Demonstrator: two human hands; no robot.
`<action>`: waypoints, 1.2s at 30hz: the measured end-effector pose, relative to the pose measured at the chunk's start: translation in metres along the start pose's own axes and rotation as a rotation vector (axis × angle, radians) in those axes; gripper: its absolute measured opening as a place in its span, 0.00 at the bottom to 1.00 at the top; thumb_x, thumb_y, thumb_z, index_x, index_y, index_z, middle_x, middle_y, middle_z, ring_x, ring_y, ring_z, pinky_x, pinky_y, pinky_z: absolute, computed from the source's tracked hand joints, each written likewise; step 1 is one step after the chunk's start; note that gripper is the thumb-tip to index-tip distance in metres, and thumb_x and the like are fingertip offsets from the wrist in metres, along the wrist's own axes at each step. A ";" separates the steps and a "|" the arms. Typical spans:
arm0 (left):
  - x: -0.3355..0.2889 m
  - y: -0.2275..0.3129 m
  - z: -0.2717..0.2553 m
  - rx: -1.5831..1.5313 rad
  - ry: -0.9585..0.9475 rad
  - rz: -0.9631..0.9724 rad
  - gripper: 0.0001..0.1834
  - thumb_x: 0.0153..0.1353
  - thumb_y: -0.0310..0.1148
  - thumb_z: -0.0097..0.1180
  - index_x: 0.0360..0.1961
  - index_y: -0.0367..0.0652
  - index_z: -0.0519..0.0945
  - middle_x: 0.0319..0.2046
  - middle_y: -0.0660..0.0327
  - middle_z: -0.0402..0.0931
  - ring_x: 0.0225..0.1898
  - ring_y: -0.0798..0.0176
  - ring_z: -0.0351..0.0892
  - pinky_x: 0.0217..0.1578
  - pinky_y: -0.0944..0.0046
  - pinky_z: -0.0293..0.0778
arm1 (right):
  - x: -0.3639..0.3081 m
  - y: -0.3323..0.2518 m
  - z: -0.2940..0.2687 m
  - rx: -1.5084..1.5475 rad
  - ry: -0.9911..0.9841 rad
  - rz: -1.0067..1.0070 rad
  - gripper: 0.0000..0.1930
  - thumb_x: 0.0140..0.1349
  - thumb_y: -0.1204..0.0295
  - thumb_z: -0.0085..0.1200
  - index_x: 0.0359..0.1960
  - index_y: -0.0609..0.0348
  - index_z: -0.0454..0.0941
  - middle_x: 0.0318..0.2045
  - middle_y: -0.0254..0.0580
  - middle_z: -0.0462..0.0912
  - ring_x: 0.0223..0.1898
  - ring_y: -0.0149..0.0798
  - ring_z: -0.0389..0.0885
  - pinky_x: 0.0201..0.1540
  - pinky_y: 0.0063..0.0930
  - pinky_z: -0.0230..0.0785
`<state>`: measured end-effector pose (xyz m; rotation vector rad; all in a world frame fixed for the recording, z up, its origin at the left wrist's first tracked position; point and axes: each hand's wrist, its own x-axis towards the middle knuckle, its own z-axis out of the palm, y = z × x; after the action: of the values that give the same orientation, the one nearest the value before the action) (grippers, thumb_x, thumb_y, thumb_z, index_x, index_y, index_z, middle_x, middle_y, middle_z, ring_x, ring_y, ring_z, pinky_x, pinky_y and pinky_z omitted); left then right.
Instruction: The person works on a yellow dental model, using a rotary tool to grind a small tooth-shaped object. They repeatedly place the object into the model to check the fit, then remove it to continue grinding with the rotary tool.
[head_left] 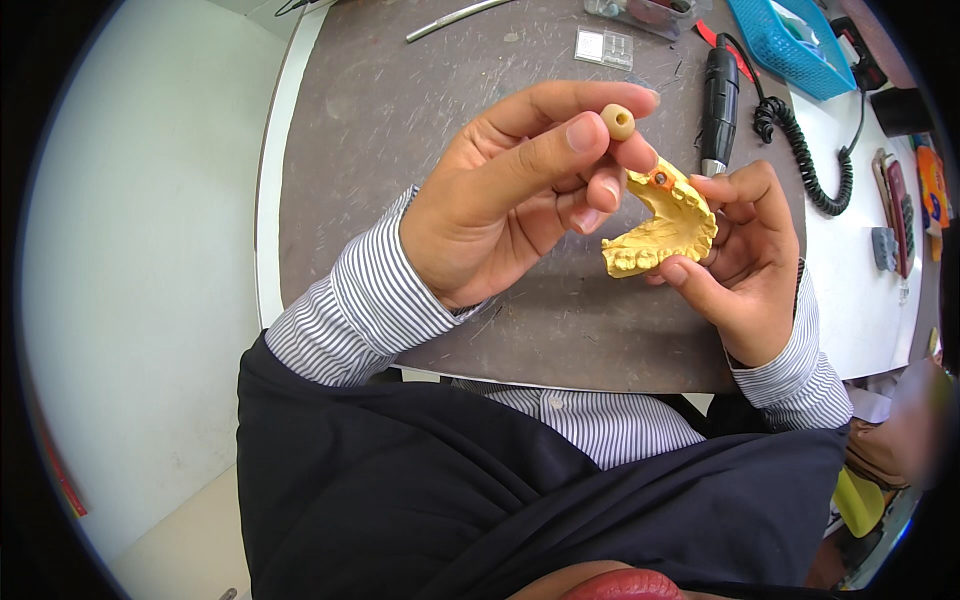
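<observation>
Pinches a beige crown (pixel 618 124) between thumb and fingertips of the left hand (pixel 495 195), holed end toward the viewer. Clasps a yellow dental cast (pixel 660 236) in the right hand (pixel 748 262), thumb and fingers against its right side, just below the crown, orange patch (pixel 661 178) at its upper end. Faces a brown table (pixel 540 345) bearing a black handpiece (pixel 720 95) and clear case (pixel 604 48) beyond both hands.

A tooth cap (pixel 617 122) is in the left hand (pixel 510 190), a teeth model (pixel 667 235) in the right hand (pixel 752 255). Behind the right hand, a drill (pixel 719 100) lies on the table (pixel 390 130); farther right is a basket (pixel 824 79).
</observation>
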<state>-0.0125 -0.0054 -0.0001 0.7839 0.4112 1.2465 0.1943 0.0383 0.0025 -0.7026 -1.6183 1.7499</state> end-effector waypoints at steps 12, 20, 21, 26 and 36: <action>0.000 0.000 0.001 0.004 -0.019 -0.001 0.19 0.67 0.36 0.37 0.56 0.39 0.64 0.33 0.66 0.69 0.28 0.78 0.66 0.30 0.77 0.67 | 0.000 -0.001 0.000 -0.003 0.008 0.017 0.22 0.47 0.81 0.59 0.42 0.64 0.61 0.41 0.49 0.74 0.43 0.37 0.78 0.43 0.23 0.73; 0.000 0.000 -0.001 -0.004 -0.030 -0.006 0.20 0.67 0.39 0.36 0.55 0.39 0.65 0.31 0.69 0.69 0.27 0.79 0.66 0.29 0.77 0.67 | 0.001 0.000 -0.001 -0.024 -0.009 0.004 0.22 0.47 0.81 0.59 0.42 0.64 0.61 0.41 0.49 0.74 0.43 0.37 0.78 0.43 0.23 0.74; 0.000 0.000 -0.002 -0.004 -0.036 -0.004 0.20 0.67 0.39 0.36 0.55 0.39 0.65 0.31 0.68 0.69 0.28 0.79 0.66 0.29 0.77 0.67 | 0.001 0.000 -0.001 -0.015 -0.006 0.009 0.22 0.47 0.81 0.59 0.42 0.64 0.61 0.41 0.49 0.74 0.43 0.36 0.78 0.43 0.23 0.74; 0.001 0.000 0.000 0.009 -0.021 0.018 0.20 0.67 0.37 0.37 0.56 0.40 0.64 0.34 0.66 0.68 0.29 0.78 0.65 0.30 0.77 0.67 | 0.001 -0.001 -0.001 0.002 -0.001 0.017 0.22 0.47 0.82 0.59 0.42 0.64 0.61 0.41 0.49 0.74 0.42 0.36 0.78 0.42 0.22 0.74; 0.001 -0.003 -0.001 0.217 0.007 0.119 0.19 0.66 0.35 0.38 0.56 0.38 0.64 0.36 0.63 0.68 0.31 0.77 0.66 0.33 0.76 0.68 | 0.001 0.000 -0.001 0.009 -0.004 0.004 0.22 0.47 0.82 0.59 0.42 0.64 0.61 0.41 0.48 0.74 0.42 0.36 0.78 0.41 0.21 0.73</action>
<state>-0.0111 -0.0040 -0.0024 1.0003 0.5179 1.3298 0.1944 0.0391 0.0030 -0.6985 -1.6123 1.7614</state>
